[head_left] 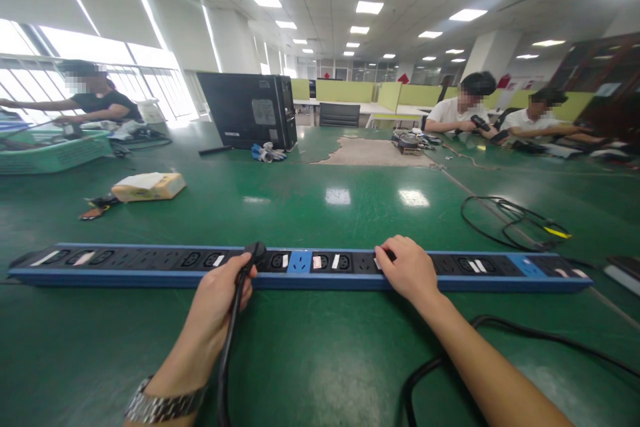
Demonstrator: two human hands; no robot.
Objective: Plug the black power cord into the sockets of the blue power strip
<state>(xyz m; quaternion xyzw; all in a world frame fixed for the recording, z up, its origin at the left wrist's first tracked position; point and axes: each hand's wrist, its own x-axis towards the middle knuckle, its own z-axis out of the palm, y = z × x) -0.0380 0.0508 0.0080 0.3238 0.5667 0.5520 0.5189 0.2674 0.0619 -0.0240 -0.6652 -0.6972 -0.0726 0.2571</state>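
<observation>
A long blue and black power strip (300, 282) lies crosswise on the green table, its sockets facing up and several bearing white stickers. My left hand (217, 297) is closed on a black power plug (257, 252), held at the strip left of its blue middle socket. From the plug a thick black cable (228, 353) runs down toward me. Whether the plug's pins are in a socket is hidden. My right hand (407, 267) rests on the strip right of the middle, fingers curled by a white sticker. What those fingers pinch, if anything, cannot be made out.
Black cable (550, 332) loops under my right forearm, and a coil (505, 223) lies beyond it. A tissue pack (149, 187) sits at left, near a green basket (65, 153). A black computer case (250, 110) stands farther back. Other people sit around the table.
</observation>
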